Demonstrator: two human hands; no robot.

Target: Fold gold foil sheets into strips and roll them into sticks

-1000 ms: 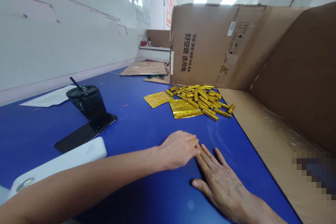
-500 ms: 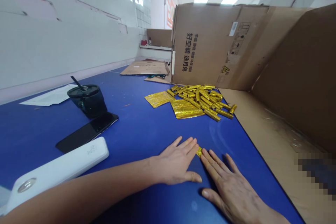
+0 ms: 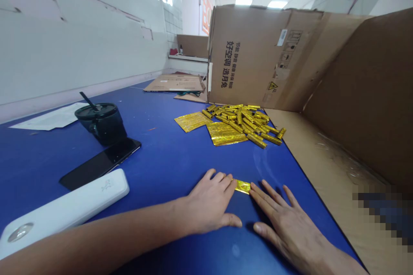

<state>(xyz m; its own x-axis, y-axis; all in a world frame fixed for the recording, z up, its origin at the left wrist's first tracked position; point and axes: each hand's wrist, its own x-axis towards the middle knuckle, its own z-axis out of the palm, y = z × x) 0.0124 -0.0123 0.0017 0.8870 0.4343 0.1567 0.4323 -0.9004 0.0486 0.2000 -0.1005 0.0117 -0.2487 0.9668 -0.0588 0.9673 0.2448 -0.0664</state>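
A narrow strip of folded gold foil paper lies on the blue table. My left hand rests palm down with its fingertips, slightly bent, over the strip's left end. The fingertips of my right hand touch the right end, fingers stretched out and spread. Both thumbs are apart from the strip. Beyond my hands lies a pile of gold foil rolls. Beside it are flat gold foil sheets, partly under the rolls.
A large cardboard box stands behind the pile and along the right. On the left are a dark cup with a straw, a black phone, a long white device and white paper. Flat cardboard lies at the back.
My hands have moved apart, so more of the gold strip shows between them. The left fingers have bent a little. The whole view has shifted slightly.
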